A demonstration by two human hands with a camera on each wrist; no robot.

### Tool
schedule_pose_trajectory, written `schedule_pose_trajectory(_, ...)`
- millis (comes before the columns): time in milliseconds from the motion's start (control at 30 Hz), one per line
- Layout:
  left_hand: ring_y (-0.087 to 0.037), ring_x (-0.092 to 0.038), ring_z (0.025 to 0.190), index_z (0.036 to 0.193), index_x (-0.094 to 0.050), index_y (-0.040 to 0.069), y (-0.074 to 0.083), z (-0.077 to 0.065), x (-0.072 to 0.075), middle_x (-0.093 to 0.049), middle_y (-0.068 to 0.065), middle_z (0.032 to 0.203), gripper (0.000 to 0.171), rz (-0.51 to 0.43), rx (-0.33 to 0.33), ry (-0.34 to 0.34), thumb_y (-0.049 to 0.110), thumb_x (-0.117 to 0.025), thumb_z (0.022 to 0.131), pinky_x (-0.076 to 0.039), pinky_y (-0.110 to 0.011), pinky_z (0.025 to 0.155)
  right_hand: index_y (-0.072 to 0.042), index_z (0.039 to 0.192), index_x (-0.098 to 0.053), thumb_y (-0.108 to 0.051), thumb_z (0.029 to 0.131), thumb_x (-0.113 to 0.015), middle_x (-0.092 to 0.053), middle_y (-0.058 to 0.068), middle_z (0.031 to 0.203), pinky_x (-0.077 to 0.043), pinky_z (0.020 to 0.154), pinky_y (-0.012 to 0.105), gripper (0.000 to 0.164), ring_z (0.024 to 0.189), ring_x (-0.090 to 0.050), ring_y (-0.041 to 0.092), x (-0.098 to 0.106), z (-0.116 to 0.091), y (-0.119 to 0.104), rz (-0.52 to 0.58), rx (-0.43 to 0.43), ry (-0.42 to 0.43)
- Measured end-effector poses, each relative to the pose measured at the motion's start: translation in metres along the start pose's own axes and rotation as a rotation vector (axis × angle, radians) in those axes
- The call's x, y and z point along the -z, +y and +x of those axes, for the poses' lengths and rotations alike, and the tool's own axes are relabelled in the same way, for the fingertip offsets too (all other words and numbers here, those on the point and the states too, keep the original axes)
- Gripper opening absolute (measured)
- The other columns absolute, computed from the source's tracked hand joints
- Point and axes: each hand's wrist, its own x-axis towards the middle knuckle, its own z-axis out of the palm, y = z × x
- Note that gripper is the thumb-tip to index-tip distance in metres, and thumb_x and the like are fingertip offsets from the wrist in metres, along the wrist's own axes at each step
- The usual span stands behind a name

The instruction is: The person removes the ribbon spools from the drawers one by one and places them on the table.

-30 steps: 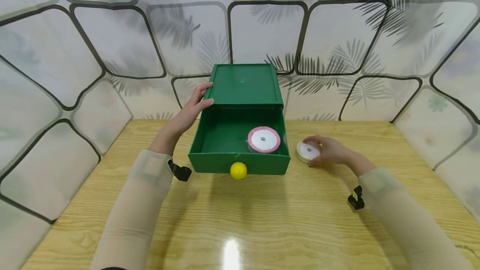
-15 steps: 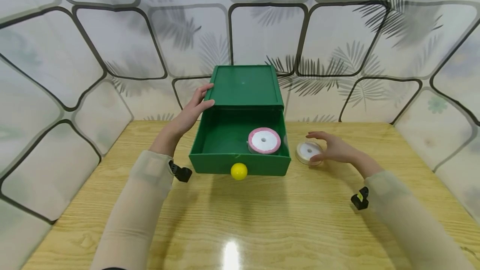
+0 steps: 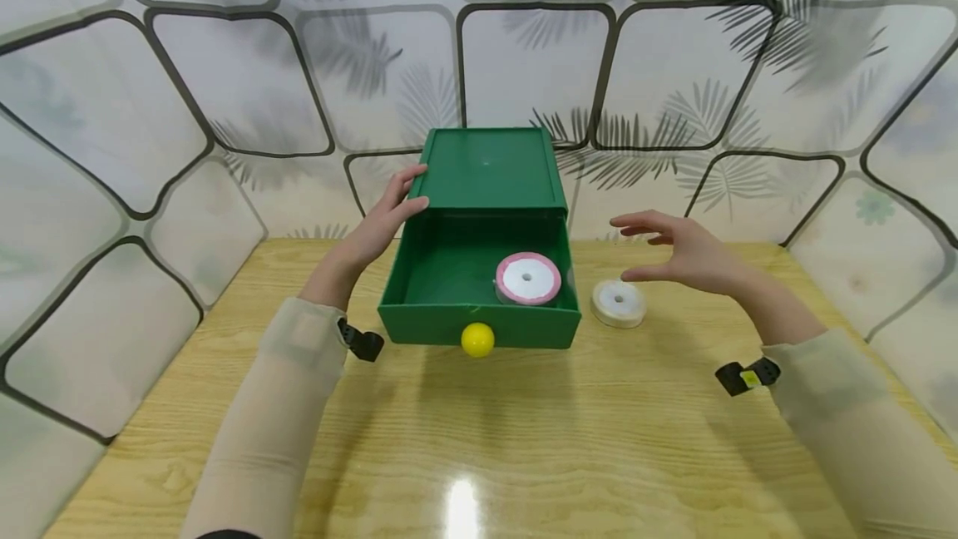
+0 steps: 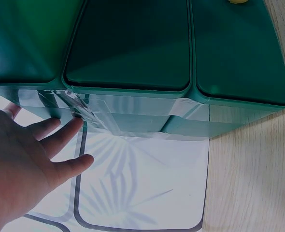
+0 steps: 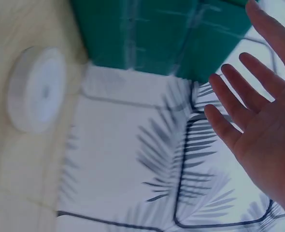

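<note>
A green drawer box [image 3: 486, 169] stands on the table with its bottom drawer [image 3: 441, 327] pulled out towards me. Inside the drawer, at its right side, lies a pink-edged ribbon spool [image 3: 527, 279] with a white face. My left hand [image 3: 374, 231] rests its fingertips at the box's upper left side; in the left wrist view its fingers [image 4: 60, 135] are spread beside the taped back edge. A cream ribbon spool [image 3: 618, 304] lies flat on the table, right of the drawer. Above and behind that spool my right hand [image 3: 688, 256] hovers with extended fingers, holding nothing.
A round yellow knob [image 3: 477, 340] sticks out from the drawer's front. The light wood table [image 3: 524, 456] extends towards me and to both sides. Patterned fabric walls [image 3: 531, 65] enclose the back and sides.
My right hand has let go of the cream ribbon spool and risen up and to the right, away from it. The spool stays on the table. My left hand has not moved.
</note>
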Motion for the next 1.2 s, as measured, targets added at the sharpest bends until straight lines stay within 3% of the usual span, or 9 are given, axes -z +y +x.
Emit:
schedule_pose_trajectory(233, -0.032, -0.019, 0.141, 0.156, -0.011, 0.021, 0.000, 0.000, 0.000, -0.011, -0.011, 0.159, 0.062, -0.008, 0.002, -0.003, 0.034, -0.039, 0.102, -0.022, -0.056, 0.109, -0.014, 0.137, -0.055, -0.010, 0.081, -0.080, -0.058, 0.003, 0.130, -0.040, 0.098, 0.038, 0.062, 0.114, -0.054, 0.016, 0.017, 0.012, -0.037, -0.014, 0.063, 0.014)
schedule_pose_trajectory(333, -0.032, -0.019, 0.141, 0.156, -0.011, 0.021, 0.001, 0.000, 0.000, -0.011, -0.011, 0.159, 0.062, -0.009, 0.000, -0.003, 0.034, -0.039, 0.102, -0.022, -0.056, 0.109, -0.013, 0.136, -0.056, -0.010, 0.080, -0.081, -0.058, 0.000, 0.129, -0.040, 0.098, 0.036, 0.061, 0.113, -0.054, 0.012, 0.021, 0.018, -0.051, -0.028, 0.106, 0.008)
schedule_pose_trajectory(500, -0.033, -0.020, 0.141, 0.156, -0.011, 0.020, 0.001, 0.001, 0.000, -0.011, -0.012, 0.158, 0.062, -0.012, -0.004, -0.001, 0.034, -0.039, 0.102, -0.022, -0.056, 0.109, -0.013, 0.136, -0.056, -0.012, 0.080, -0.082, -0.059, -0.001, 0.128, -0.041, 0.097, 0.043, 0.062, 0.113, -0.054, 0.013, 0.022, 0.029, -0.069, -0.032, 0.157, -0.032)
schedule_pose_trajectory(700, -0.033, -0.020, 0.141, 0.156, -0.011, 0.020, 0.000, 0.000, 0.000, -0.011, -0.012, 0.158, 0.062, -0.014, 0.003, -0.002, 0.034, -0.039, 0.102, -0.023, -0.056, 0.109, -0.008, 0.134, -0.057, -0.015, 0.079, -0.082, -0.059, 0.007, 0.129, -0.037, 0.099, 0.051, 0.061, 0.117, -0.053, 0.020, 0.014, 0.044, -0.084, 0.007, 0.185, -0.124)
schedule_pose_trajectory(1033, -0.032, -0.019, 0.141, 0.156, -0.011, 0.020, 0.000, 0.000, 0.001, -0.010, -0.011, 0.159, 0.062, -0.019, 0.002, -0.005, 0.034, -0.039, 0.102, -0.022, -0.056, 0.109, -0.011, 0.132, -0.060, -0.024, 0.078, -0.084, -0.057, 0.002, 0.134, -0.036, 0.103, 0.048, 0.060, 0.124, -0.048, 0.021, -0.007, 0.066, -0.099, -0.075, 0.192, -0.270)
schedule_pose_trajectory(1200, -0.032, -0.019, 0.141, 0.156, -0.011, 0.021, 0.000, 0.000, 0.000, -0.010, -0.011, 0.159, 0.062, -0.019, 0.007, -0.005, 0.034, -0.039, 0.102, -0.023, -0.056, 0.108, -0.012, 0.133, -0.060, -0.021, 0.078, -0.084, -0.055, 0.004, 0.136, -0.038, 0.101, 0.049, 0.061, 0.126, -0.048, 0.025, -0.013, 0.072, -0.100, -0.099, 0.204, -0.345)
